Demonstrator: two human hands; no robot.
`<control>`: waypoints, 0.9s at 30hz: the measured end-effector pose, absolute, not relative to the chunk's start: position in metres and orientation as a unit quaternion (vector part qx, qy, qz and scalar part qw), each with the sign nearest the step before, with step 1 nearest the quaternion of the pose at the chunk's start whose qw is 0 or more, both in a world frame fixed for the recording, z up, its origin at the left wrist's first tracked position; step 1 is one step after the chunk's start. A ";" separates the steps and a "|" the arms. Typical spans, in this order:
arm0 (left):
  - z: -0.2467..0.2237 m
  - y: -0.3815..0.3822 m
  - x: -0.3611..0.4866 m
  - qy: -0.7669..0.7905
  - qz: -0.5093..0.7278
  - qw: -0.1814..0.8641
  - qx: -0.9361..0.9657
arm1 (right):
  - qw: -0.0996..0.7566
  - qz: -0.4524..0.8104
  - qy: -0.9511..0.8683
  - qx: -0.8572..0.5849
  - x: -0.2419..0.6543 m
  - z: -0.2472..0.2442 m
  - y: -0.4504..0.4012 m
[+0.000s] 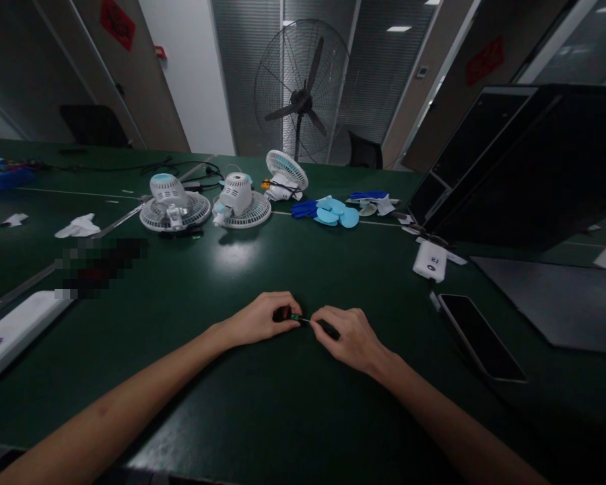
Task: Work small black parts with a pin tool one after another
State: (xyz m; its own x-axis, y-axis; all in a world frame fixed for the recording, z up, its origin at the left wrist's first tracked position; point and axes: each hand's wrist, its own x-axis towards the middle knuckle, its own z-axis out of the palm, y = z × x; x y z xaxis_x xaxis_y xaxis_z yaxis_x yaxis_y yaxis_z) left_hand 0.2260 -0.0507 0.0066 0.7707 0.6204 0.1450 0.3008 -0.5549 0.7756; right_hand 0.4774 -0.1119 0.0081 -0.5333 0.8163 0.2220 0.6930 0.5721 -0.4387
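Near the middle of the table, my left hand [266,316] is closed, with its thumb and fingertips pinching a small green circuit board [295,316]. Facing it, my right hand [347,335] grips a slim screwdriver [329,329] with a dark handle lying under the fingers. Its thin metal shaft points left at the board's edge; whether the tip touches the board is too small to tell. Both hands rest low over the dark green tabletop [262,417].
Partly assembled white fans [242,207] stand at the back, beside light-blue fan blades [337,212] and blue gloves [304,208]. On the right lie a phone [482,337], a white power bank [430,261] and a large black monitor [525,162]. A long white case [20,330] sits left.
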 end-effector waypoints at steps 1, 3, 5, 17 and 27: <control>0.007 -0.051 0.226 0.269 0.206 0.387 0.858 | 0.202 0.150 -0.865 -0.433 0.476 0.008 -0.112; 0.007 -0.051 0.226 0.267 0.204 0.384 0.860 | 0.198 0.144 -0.870 -0.428 0.474 0.007 -0.113; 0.007 -0.051 0.227 0.266 0.203 0.382 0.862 | 0.198 0.135 -0.870 -0.430 0.472 0.007 -0.113; 0.011 -0.052 0.227 0.247 0.217 0.338 0.882 | 0.185 0.123 -0.859 -0.461 0.470 0.009 -0.113; 0.011 -0.051 0.226 0.247 0.194 0.328 0.891 | 0.195 0.120 -0.839 -0.494 0.473 0.008 -0.111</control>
State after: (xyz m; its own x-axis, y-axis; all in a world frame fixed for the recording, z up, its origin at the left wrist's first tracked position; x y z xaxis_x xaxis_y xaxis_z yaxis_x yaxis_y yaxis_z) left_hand 0.2258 -0.0508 0.0106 0.8025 0.5677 0.1836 0.3129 -0.6623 0.6808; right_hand 0.4732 -0.1110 0.0078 -0.4356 0.8758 0.2079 0.7821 0.4826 -0.3942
